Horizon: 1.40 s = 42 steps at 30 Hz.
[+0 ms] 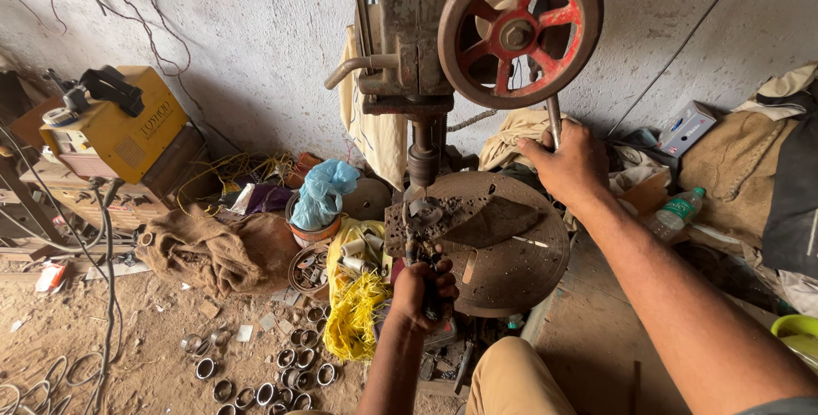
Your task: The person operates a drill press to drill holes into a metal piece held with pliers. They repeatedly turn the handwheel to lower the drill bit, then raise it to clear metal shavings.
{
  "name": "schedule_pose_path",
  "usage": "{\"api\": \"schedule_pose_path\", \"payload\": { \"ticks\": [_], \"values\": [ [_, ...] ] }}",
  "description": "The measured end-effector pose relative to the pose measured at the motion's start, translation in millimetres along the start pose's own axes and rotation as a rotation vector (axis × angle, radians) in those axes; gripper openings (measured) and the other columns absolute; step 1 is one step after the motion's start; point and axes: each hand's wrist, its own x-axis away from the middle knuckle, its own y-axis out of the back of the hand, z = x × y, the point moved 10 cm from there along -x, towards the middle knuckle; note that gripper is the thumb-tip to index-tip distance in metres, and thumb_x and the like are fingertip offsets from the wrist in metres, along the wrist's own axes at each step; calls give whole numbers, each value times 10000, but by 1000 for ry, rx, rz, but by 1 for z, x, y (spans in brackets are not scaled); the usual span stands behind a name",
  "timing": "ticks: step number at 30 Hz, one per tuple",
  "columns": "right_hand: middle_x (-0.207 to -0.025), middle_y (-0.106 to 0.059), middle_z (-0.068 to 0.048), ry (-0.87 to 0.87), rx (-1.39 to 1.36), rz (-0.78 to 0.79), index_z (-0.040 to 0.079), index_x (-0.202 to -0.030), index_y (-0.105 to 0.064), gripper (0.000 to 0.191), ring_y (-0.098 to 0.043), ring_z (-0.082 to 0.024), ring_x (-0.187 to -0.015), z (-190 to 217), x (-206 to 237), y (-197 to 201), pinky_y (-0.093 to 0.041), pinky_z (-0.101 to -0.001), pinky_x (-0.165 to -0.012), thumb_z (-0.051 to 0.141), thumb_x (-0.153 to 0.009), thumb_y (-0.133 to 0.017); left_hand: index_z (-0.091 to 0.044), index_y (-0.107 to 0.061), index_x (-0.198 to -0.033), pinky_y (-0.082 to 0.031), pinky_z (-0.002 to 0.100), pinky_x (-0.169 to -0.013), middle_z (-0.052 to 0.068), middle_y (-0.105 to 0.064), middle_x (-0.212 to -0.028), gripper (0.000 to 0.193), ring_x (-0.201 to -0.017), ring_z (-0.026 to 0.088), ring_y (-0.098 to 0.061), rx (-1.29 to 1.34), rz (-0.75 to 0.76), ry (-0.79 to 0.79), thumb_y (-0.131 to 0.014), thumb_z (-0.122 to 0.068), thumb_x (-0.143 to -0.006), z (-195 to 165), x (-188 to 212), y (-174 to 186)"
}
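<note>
While a person sits at a rusty upright drill press (417, 48), the left hand (419, 289) is clenched around the handles of dark metal pliers (417, 240), whose tip pinches a small bright metal piece (423, 208) under the drill chuck (422, 159), at the left edge of the round perforated steel table (511, 270). Fingers of the right hand (569, 164) wrap the thin steel feed lever (553, 121) below the red-spoked wheel (520, 27), beyond the table's far edge. Short metal rings (281, 377) lie scattered on the dirt floor (128, 330) beside a yellow welding machine (123, 125).
</note>
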Motion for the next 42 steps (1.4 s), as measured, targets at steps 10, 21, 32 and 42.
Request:
{"api": "schedule_pose_path", "payload": {
  "ticks": [10, 21, 32, 42],
  "values": [
    [-619, -602, -89, 82, -1, -36, 72, -762, -552, 401, -609, -228, -566, 4, 0, 2, -497, -426, -555, 339, -856, -836, -121, -474, -1129, -367, 225, -471, 39, -505, -795, 355, -595, 123, -417, 25, -10, 0, -342, 3, -823, 2, -1, 2],
    [-641, -615, -105, 88, 25, -43, 63, -757, -552, 415, -624, -241, -582, 4, 0, 1, -495, -435, -565, 341, -846, -847, -128, -476, -1116, -368, 231, -483, 36, -500, -799, 366, -599, 128, -419, 31, 29, 8, -350, 14, -803, 2, -3, 0],
    [-590, -554, -51, -172, -185, 119, 94, -833, -515, 382, -554, -210, -498, 3, 10, 3, -454, -408, -491, 339, -863, -807, -128, -488, -1141, -374, 217, -457, 37, -516, -788, 370, -576, 118, -424, 38, 28, 13, -371, 1, -814, 0, 4, -7],
    [-647, -594, -71, -20, -13, 13, 82, -806, -557, 413, -578, -208, -596, -1, 0, 2, -478, -408, -565, 368, -838, -852, -105, -433, -1086, -381, 230, -459, 45, -497, -798, 291, -581, 125, -424, 76, 40, 49, -363, 6, -826, 3, 2, -8]
  ]
}}
